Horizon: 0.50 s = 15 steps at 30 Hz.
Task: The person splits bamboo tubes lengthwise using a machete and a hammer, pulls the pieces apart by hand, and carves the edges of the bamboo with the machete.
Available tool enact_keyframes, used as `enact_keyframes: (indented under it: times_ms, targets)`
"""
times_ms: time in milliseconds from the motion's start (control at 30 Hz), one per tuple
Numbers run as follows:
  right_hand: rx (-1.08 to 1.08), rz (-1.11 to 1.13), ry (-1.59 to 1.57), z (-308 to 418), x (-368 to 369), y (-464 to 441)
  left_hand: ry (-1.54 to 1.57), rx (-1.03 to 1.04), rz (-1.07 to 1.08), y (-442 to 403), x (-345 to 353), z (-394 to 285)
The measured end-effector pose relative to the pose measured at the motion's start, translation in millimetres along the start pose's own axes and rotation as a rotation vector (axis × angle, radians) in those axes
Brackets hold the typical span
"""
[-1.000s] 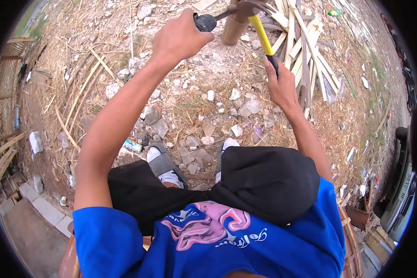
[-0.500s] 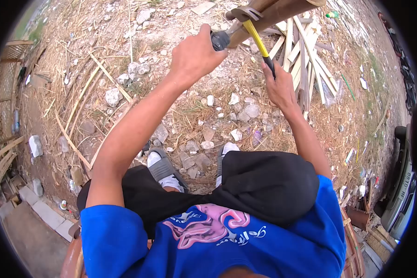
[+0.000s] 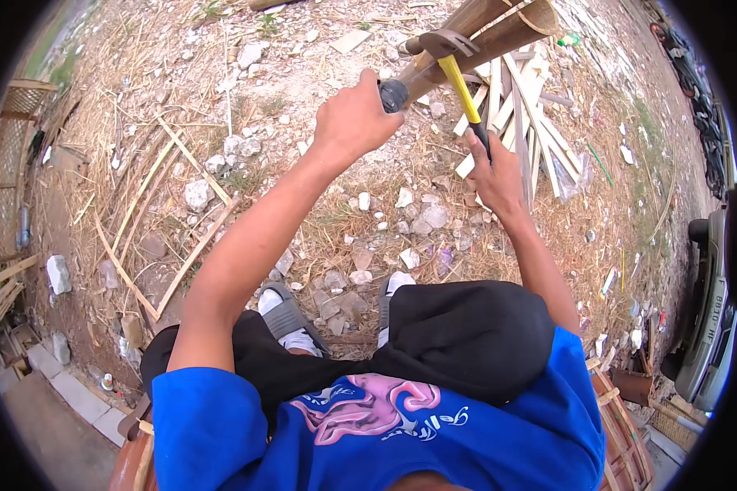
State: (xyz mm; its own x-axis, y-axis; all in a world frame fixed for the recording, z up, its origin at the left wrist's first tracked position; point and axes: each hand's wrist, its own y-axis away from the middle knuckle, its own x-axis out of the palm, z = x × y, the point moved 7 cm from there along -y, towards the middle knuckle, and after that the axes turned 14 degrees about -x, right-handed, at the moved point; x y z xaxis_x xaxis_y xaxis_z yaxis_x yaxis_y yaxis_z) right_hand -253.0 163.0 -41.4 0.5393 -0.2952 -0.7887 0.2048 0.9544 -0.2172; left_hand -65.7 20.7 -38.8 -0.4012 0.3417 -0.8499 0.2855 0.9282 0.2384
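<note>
My left hand (image 3: pixel 354 123) is closed around a black-handled tool (image 3: pixel 394 96). A short metal part of it reaches toward the bamboo pole (image 3: pixel 499 45), but its tip is hard to make out. My right hand (image 3: pixel 498 173) grips a claw hammer (image 3: pixel 467 94) by the black end of its yellow handle. The hammer's steel head and claw lie in front of the bamboo, up and to the right of my left hand. Whether the head touches the bamboo, I cannot tell. The pole's open, hollow end points to the upper right.
Pale split strips (image 3: pixel 540 123) are piled beyond my right hand. More long strips (image 3: pixel 143 192) lie on the ground at left. Stones (image 3: pixel 336 299) and dry straw cover the ground before my sandals (image 3: pixel 287 319). A parked vehicle (image 3: pixel 708 327) stands at right.
The bamboo and hammer head now appear lower in view, and more of the hammer's claw shows. My left hand has shifted slightly right and down. Both hands keep their grips.
</note>
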Motion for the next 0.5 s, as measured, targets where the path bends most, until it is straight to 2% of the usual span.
enact_keyframes:
  times_ms: [67,133,200,233,267,333,433,467,500]
  targets:
    - [-0.025,-0.101,-0.023,25.6,-30.6,-0.6,0.014,-0.029,0.009,-1.3,-3.6,1.7]
    - [-0.154,-0.305,-0.302,44.6,-58.5,-0.3,0.058,-0.036,0.015,-11.4,-10.4,8.1]
    - [-0.264,-0.36,-0.635,36.9,-63.7,4.4,0.042,-0.054,0.004,-14.5,-11.9,12.5]
    - [-0.277,-0.403,-0.641,27.4,-51.6,9.1,0.025,-0.05,-0.012,-14.9,-10.9,12.1]
    - [-0.269,-0.381,-0.382,12.8,-32.5,9.6,0.008,-0.042,-0.019,-12.6,-6.7,10.6]
    - [0.051,0.043,-0.003,-24.1,9.2,8.2,0.049,-0.034,-0.03,-12.1,0.8,11.8]
    - [0.018,0.018,0.044,-6.7,-9.4,2.4,0.068,-0.032,-0.028,-16.8,-5.7,8.4]
    - [-0.063,-0.069,0.031,7.2,-21.5,0.0,0.056,-0.043,0.012,-10.3,-0.4,9.8]
    - [-0.042,-0.118,-0.068,22.6,-35.1,-2.5,0.043,-0.062,-0.003,-11.0,0.0,10.6]
